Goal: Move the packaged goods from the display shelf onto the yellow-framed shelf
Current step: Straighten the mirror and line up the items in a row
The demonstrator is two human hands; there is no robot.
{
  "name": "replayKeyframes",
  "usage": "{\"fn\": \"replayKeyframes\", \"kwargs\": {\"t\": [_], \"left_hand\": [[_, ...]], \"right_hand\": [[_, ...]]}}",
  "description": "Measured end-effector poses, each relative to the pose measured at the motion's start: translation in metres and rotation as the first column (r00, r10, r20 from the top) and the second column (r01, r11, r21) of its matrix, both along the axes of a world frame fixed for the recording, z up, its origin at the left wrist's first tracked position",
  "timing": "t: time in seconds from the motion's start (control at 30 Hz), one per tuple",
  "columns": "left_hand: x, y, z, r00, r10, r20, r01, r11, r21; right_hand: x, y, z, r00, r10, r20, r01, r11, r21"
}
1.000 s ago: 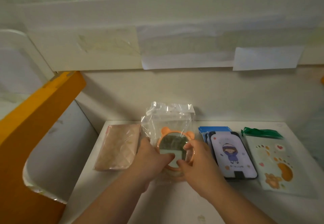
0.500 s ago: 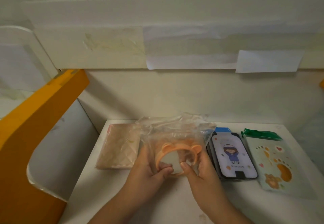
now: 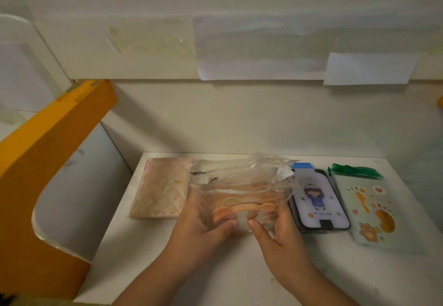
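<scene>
Clear plastic bag [image 3: 239, 181] holding an orange ring-shaped item [image 3: 242, 208], possibly a small mirror seen edge-on; gripped at its lower corners by left hand [image 3: 203, 231] and right hand [image 3: 280, 231], fingers curled round it above the white shelf surface [image 3: 215, 269]. Left of the fingers: pink packet [image 3: 160, 190]. Right of them: phone case [image 3: 316, 200], then paw-print packet [image 3: 374, 212].

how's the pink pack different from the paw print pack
The pink pack lies at the left end of the shelf, the paw print pack at the right end. The pink pack is plain pinkish with a faint diamond pattern; the paw print pack is pale green with orange paw and foot prints and a dark green top strip. Both lie flat, untouched by either hand.
</scene>
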State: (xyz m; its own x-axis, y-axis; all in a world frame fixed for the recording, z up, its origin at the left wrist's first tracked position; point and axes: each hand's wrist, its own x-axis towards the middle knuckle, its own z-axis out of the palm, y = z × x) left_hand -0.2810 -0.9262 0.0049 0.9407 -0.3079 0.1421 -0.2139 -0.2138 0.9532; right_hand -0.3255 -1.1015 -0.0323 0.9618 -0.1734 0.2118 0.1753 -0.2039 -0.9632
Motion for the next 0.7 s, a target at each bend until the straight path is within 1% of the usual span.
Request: {"fn": "replayKeyframes", "kwargs": {"t": [0.07, 0.1, 0.17, 0.23, 0.3, 0.37, 0.43, 0.47, 0.6, 0.7], "left_hand": [[0.004, 0.001, -0.004, 0.996, -0.061, 0.058, 0.055, 0.994, 0.099], [0.005, 0.001, -0.006, 0.994, -0.07, 0.088, 0.058, 0.989, 0.133], [0.006, 0.001, -0.008, 0.99, -0.07, 0.125, 0.051, 0.988, 0.148], [0.006, 0.001, -0.009, 0.989, -0.083, 0.126, 0.062, 0.985, 0.163], [0.006, 0.001, -0.011, 0.984, -0.149, 0.096, 0.126, 0.969, 0.212], [0.006, 0.001, -0.015, 0.978, -0.168, 0.126, 0.118, 0.937, 0.33], [0.004, -0.001, -0.016, 0.963, -0.189, 0.19, 0.081, 0.881, 0.465], [0.003, -0.002, -0.016, 0.956, -0.201, 0.215, 0.069, 0.865, 0.498], [0.003, -0.006, -0.015, 0.949, -0.181, 0.257, 0.035, 0.873, 0.487], [0.002, -0.007, -0.02, 0.944, -0.172, 0.28, 0.0, 0.851, 0.524]], "right_hand": [[0.0, 0.001, -0.001, 1.0, 0.0, -0.019, 0.0, 1.0, -0.015], [0.0, 0.002, -0.001, 1.0, -0.02, -0.019, 0.019, 1.0, -0.024], [-0.001, 0.003, 0.0, 0.998, -0.068, 0.0, 0.068, 0.997, -0.04], [-0.002, 0.005, 0.0, 0.997, -0.08, 0.0, 0.08, 0.995, -0.054], [-0.004, 0.004, 0.0, 0.997, -0.079, 0.002, 0.079, 0.993, -0.093], [-0.005, 0.004, -0.002, 0.997, -0.083, 0.0, 0.082, 0.987, -0.135], [-0.005, 0.003, -0.003, 0.996, -0.09, -0.003, 0.088, 0.979, -0.184], [-0.005, 0.002, -0.003, 0.996, -0.089, -0.005, 0.086, 0.976, -0.199], [-0.005, 0.001, -0.005, 0.993, -0.109, -0.036, 0.099, 0.971, -0.217], [-0.006, 0.004, -0.003, 0.99, -0.13, -0.063, 0.113, 0.97, -0.214]]}}
